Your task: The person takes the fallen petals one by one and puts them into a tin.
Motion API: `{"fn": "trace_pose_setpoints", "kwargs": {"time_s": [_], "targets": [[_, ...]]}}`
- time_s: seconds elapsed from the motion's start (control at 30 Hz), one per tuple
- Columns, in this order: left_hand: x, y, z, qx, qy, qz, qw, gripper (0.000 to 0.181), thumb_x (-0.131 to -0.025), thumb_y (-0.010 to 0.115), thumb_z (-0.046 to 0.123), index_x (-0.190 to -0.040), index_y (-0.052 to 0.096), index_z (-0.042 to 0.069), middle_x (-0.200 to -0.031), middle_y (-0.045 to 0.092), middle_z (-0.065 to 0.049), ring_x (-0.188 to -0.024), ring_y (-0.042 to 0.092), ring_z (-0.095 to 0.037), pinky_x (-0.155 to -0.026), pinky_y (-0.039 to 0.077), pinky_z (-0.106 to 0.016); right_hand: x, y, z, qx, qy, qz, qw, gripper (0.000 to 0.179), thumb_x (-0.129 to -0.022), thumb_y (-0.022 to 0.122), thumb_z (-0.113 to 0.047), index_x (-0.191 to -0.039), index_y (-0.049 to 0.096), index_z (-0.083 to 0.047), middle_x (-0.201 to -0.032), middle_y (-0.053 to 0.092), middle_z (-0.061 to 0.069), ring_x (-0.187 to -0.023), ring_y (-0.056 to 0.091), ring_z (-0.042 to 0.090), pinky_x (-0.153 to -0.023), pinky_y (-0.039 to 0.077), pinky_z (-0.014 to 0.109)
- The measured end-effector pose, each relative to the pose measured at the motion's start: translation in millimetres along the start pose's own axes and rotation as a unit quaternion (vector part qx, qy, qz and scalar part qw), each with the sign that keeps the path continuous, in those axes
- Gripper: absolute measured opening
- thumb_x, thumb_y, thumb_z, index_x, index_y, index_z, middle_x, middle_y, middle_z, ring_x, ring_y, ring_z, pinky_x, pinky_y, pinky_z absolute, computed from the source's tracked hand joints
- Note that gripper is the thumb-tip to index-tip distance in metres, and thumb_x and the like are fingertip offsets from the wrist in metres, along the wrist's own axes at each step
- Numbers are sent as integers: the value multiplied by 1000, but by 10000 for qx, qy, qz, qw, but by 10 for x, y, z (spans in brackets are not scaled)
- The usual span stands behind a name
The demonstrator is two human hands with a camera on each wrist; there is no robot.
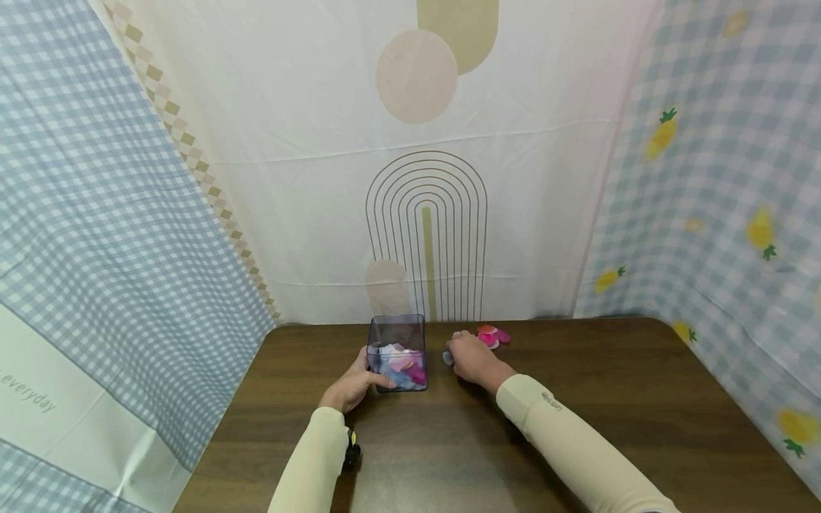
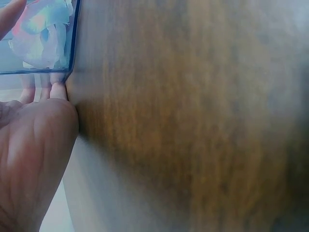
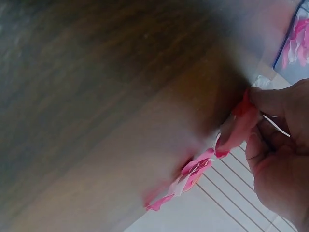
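A transparent plastic box (image 1: 398, 331) with a dark rim stands on the table. Pink, white and bluish fabric petals (image 1: 400, 365) lie inside it. My left hand (image 1: 351, 385) grips the box from its left side, thumb across the front, and the other fingers show through the wall in the left wrist view. To the right of the box, my right hand (image 1: 473, 358) is low over the table. Between its thumb and fingers it pinches a red petal (image 3: 239, 128), seen in the right wrist view. A pale bluish petal (image 1: 448, 358) shows beside its fingertips.
A small pile of pink and red petals (image 1: 492, 337) lies just beyond my right hand, near the table's back edge. The brown wooden table (image 1: 436, 442) meets a printed white curtain (image 1: 308, 214) at the back. Checked cloth (image 1: 718, 235) hangs at the sides.
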State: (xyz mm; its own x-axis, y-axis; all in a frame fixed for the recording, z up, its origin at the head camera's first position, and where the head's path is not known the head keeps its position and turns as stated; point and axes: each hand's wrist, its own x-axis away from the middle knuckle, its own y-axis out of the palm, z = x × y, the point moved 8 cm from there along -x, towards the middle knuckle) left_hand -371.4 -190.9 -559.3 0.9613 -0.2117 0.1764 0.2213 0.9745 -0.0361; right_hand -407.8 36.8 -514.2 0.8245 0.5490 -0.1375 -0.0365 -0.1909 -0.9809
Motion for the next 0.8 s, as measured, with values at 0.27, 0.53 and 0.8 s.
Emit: {"fn": "trace_pose_setpoints", "kwargs": {"time_s": [0.27,0.53,0.8], "targets": [[-6,9,-2,28,32,7,10000,107,-73,84,-7,-160,24,9,-157,47,-16,-149,37,-31,-134,12,-59,-1,-17,12,-119,-66,14,9999,12,-83,76,5,-89,71,-4,-92,69,11,-101,66,34,-91,59,43],[-6,25,11,35,29,-27,10000,107,-73,85,-6,-159,24,9,-158,45,-16,-149,36,-31,-135,11,-58,39,-34,21,-174,-177,30,9997,14,-83,75,6,-90,70,-4,-94,68,10,-100,66,34,-90,58,43],[27,24,25,-53,32,-13,10000,106,-73,83,-7,-159,23,7,-157,44,-18,-148,37,-33,-134,13,-60,43,-75,56,-376,-69,7,9993,16,-88,71,5,-101,71,-4,-103,72,10,-99,60,27,-90,55,42]]}}
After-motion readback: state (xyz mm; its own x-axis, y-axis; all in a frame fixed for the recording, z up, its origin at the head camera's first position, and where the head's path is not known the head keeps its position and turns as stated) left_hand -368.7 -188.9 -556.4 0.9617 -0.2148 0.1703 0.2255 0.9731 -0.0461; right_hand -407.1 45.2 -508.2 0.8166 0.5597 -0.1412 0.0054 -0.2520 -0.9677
